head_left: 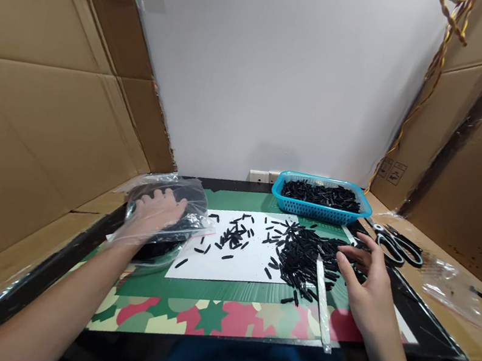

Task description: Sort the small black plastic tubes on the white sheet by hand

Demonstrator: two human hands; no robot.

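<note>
My left hand (pixel 159 210) is inside a clear zip bag (pixel 201 198) at the left of the table, its fingers spread. Dark pieces show in the bag under the hand. My right hand (pixel 366 275) is beside a big pile of small black stick-like pieces (pixel 302 258), thumb and fingers apart and nothing between them. A smaller scatter of the same black pieces (pixel 234 236) lies on a white sheet of paper (pixel 208 267) between the hands. Against the big pile leans or lies a narrow whitish strip (pixel 323 302), pointing towards me.
A blue basket (pixel 319 212) full of black pieces stands at the back by the wall. Scissors (pixel 393 249) and another clear bag (pixel 451 289) lie at the right. Cardboard walls (pixel 49 111) close in both sides, and twisted yellow wires (pixel 437 59) hang at the right.
</note>
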